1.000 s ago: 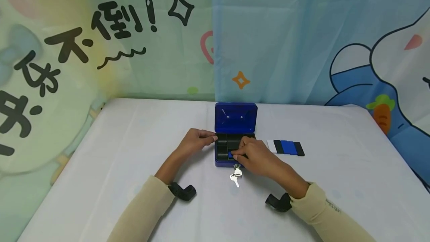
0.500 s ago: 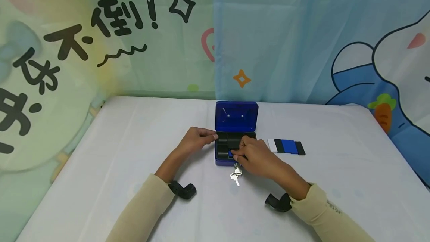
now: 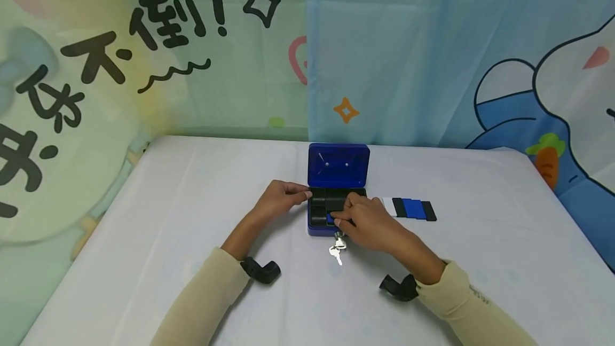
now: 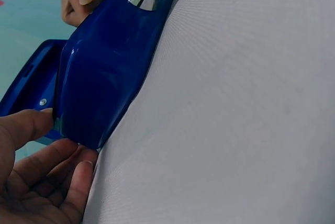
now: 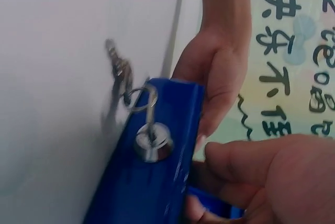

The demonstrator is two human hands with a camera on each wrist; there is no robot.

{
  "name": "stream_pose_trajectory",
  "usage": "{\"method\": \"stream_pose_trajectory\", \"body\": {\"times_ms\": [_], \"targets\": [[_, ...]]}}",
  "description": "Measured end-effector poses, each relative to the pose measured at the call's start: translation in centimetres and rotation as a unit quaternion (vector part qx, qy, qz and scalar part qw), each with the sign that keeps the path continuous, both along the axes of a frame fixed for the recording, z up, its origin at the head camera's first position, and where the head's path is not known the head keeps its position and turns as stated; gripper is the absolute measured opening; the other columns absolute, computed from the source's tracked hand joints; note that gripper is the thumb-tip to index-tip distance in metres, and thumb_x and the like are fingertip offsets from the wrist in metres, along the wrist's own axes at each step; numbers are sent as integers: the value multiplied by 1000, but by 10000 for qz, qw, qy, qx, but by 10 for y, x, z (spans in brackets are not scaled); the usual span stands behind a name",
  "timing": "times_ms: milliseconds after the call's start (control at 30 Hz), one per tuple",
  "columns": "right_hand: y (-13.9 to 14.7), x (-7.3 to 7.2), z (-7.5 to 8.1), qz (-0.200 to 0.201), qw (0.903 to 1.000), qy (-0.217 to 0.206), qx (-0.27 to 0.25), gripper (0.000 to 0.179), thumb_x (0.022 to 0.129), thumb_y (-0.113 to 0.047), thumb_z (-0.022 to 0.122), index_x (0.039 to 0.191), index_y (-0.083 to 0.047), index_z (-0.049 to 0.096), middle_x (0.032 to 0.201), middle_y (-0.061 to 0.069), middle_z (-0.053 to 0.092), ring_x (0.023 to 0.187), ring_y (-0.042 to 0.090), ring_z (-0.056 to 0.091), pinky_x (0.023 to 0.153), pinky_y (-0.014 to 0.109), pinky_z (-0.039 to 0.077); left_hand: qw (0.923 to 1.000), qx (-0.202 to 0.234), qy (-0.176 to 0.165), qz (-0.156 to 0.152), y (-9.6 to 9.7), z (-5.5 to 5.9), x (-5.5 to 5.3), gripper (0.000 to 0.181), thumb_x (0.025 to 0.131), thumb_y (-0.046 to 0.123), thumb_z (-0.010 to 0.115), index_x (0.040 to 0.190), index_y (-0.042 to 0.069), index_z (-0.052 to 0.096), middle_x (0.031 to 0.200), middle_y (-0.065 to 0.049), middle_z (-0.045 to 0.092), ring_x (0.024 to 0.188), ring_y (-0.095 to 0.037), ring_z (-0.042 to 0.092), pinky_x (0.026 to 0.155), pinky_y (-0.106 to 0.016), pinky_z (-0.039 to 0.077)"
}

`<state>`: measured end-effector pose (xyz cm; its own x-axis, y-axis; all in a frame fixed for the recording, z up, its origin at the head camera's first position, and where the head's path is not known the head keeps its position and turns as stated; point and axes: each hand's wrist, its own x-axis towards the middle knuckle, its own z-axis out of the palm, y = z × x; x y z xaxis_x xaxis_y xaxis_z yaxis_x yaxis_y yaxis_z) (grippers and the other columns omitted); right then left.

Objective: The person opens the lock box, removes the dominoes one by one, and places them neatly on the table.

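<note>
A blue metal cash box [image 3: 323, 232] stands on the table with its lid [image 3: 338, 167] raised and a black compartment tray [image 3: 317, 217] inside. My left hand [image 3: 282, 196] grips the box's left edge, and in the left wrist view its thumb [image 4: 31, 122] lies at the rim with the fingers outside the corner. My right hand [image 3: 370, 223] reaches over the tray's front right part, fingers curled. Between its index fingertip and thumb shows a small blue piece [image 3: 329, 219], largely hidden. A key ring with silver keys [image 3: 337, 250] hangs from the front lock [image 5: 153, 141].
Right of the box, a row of overlapping flat cards [image 3: 413, 209] in white, black and blue lies on the white-covered table [image 3: 216, 175]. Printed cloth backdrops [image 3: 384, 57] stand behind the table. Each wrist wears a black device [image 3: 261, 270].
Both hands keep their places at the box, with the right fingers still at the small blue piece. The whole head view has shifted slightly.
</note>
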<state>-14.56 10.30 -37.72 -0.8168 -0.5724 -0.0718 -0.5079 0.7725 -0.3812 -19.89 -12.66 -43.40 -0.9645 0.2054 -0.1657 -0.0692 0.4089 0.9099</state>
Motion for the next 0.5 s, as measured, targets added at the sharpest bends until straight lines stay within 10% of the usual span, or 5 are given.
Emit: {"method": "stream_pose_trajectory", "body": {"times_ms": [200, 500], "targets": [[-9, 5, 7, -82, 9974, 71, 717, 32, 98, -27, 60, 122, -8, 69, 89, 4, 51, 80, 16, 47, 67, 36, 35, 10000, -15, 15, 6, -1, 0, 0, 28, 91, 29, 69, 108, 9, 76, 97, 0, 72, 90, -16, 62, 76, -32, 50], [-10, 2, 5, -497, 9981, -345, -149, 25, 97, -15, 58, 112, -2, 73, 83, -1, 47, 75, 15, 45, 70, 38, 29, 10000, -7, 36, -52, -1, 1, 0, 28, 90, 30, 69, 108, 9, 76, 97, 0, 72, 89, -15, 61, 73, -31, 49]]}}
